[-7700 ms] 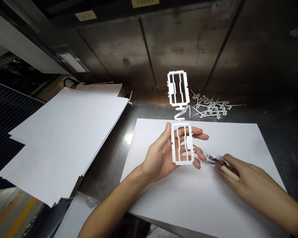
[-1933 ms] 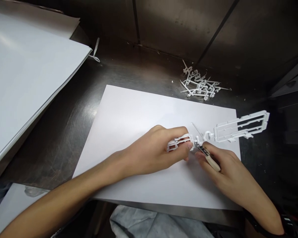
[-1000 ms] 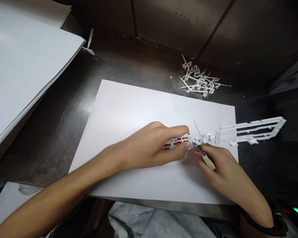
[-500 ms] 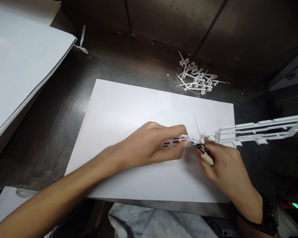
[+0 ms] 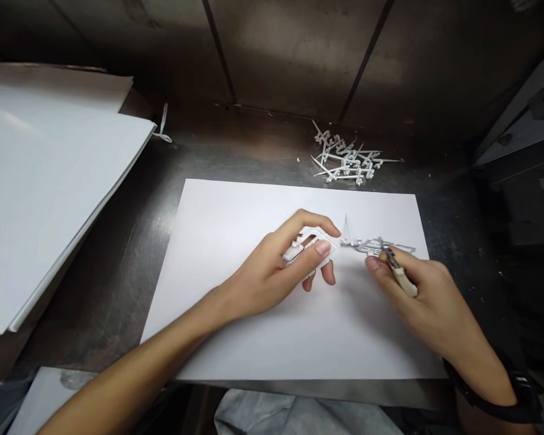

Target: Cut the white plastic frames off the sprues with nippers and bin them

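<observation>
Lying nearest: rumpled grey cloth (image 5: 299, 417) below the bench edge. Dark band (image 5: 492, 402) on right wrist. Hands apart, both over a white sheet (image 5: 263, 344). Right hand (image 5: 428, 296) wrapped round cream-handled nippers (image 5: 405, 282), metal tip pointing up and away. Left hand (image 5: 267, 266) pinching a white plastic frame (image 5: 317, 232), thumb on top, above mid-sheet. Just beyond the right thumb, a second frame (image 5: 367, 246), blurred; cannot tell whether it touches the sheet. Farther off, heaped white offcuts (image 5: 344, 160) on bare metal, then a metal wall (image 5: 290, 60).
</observation>
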Action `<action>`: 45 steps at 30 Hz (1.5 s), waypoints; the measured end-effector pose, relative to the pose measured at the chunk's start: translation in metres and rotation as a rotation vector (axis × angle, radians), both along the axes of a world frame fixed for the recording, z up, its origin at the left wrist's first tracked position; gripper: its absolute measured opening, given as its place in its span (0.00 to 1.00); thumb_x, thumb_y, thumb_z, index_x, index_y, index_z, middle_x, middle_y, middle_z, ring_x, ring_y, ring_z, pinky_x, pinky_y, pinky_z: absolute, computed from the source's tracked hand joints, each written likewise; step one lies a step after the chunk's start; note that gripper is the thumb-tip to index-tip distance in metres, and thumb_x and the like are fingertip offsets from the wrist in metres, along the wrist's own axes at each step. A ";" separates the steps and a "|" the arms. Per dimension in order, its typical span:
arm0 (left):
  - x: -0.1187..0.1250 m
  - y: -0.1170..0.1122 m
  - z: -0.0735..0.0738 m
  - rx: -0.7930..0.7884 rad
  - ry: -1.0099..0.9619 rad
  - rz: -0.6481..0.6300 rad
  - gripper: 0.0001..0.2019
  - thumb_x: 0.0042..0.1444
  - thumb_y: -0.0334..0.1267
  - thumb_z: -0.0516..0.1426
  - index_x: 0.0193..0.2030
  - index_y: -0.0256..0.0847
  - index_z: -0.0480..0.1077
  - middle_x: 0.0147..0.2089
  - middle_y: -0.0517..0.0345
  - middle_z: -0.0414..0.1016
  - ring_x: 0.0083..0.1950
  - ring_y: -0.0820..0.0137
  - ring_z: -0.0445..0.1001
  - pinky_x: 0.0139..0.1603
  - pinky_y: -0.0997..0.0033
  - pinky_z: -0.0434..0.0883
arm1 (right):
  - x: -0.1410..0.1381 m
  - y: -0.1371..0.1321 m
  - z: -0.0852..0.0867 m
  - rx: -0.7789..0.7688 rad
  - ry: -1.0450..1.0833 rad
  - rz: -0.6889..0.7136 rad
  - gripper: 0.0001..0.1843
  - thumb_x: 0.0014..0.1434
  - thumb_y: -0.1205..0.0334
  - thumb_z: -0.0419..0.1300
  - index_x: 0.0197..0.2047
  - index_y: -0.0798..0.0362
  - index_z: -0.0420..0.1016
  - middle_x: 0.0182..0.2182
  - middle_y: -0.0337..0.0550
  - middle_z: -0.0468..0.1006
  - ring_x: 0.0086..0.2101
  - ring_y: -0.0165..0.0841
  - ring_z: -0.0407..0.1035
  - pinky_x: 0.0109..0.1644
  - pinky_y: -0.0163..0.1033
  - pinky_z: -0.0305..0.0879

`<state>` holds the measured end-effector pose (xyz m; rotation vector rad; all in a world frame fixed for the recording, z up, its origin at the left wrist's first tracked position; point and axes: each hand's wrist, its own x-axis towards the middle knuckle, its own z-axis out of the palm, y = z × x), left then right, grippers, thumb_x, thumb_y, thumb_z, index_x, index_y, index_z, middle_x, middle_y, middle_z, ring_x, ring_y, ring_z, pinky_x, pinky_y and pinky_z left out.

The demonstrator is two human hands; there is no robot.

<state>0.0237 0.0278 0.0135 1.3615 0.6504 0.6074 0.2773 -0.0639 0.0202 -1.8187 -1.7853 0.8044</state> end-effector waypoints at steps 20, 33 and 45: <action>-0.001 0.004 0.020 -0.791 -0.455 0.224 0.29 0.75 0.65 0.48 0.69 0.47 0.66 0.59 0.45 0.82 0.54 0.58 0.84 0.53 0.60 0.78 | 0.025 0.003 -0.004 0.151 -0.440 -0.265 0.16 0.70 0.46 0.58 0.50 0.46 0.80 0.35 0.41 0.80 0.28 0.39 0.72 0.34 0.42 0.61; 0.001 0.004 0.021 -0.704 -0.403 0.234 0.30 0.75 0.65 0.47 0.70 0.46 0.64 0.57 0.45 0.82 0.52 0.58 0.84 0.51 0.62 0.76 | 0.023 0.002 -0.007 0.171 -0.489 -0.185 0.18 0.71 0.48 0.57 0.55 0.46 0.81 0.36 0.40 0.81 0.31 0.40 0.74 0.37 0.43 0.62; -0.011 0.016 -0.016 0.549 0.855 0.259 0.13 0.81 0.46 0.44 0.47 0.43 0.62 0.52 0.46 0.76 0.51 0.55 0.71 0.50 0.54 0.66 | 0.021 0.002 -0.006 0.141 -0.337 -0.202 0.16 0.71 0.43 0.62 0.44 0.46 0.82 0.33 0.39 0.80 0.30 0.40 0.72 0.33 0.43 0.60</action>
